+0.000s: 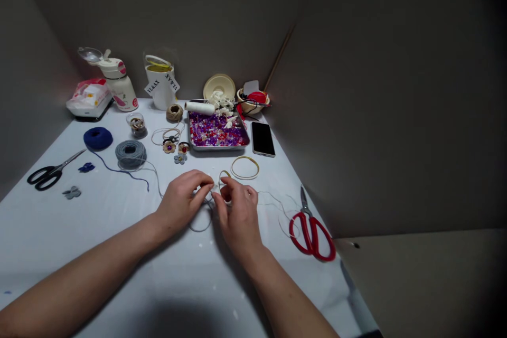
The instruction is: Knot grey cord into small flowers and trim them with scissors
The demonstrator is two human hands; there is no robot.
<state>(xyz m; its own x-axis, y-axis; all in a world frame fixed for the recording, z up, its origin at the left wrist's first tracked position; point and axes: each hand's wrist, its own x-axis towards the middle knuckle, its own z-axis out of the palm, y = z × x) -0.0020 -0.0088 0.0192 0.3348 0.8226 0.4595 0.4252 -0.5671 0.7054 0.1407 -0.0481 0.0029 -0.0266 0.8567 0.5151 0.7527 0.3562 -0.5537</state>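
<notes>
My left hand [184, 198] and my right hand [237, 206] meet over the middle of the white table [99, 232]. Both pinch a thin grey thread [200, 228] with fingertips almost touching. The thread loops down between my wrists and trails left toward a grey yarn ball [130, 153]. A small yellowish ring [225, 174] shows just above my right fingers; whether they grip it is unclear. A larger ring [244, 167] lies flat just beyond.
Red scissors [311, 229] lie right of my hands, black scissors [49, 173] at far left. A metal tray of purple beads [217, 132], a phone [262, 138], a blue yarn ball [97, 138], twine, a bottle [116, 82] and cups stand at the back. Walls enclose both sides.
</notes>
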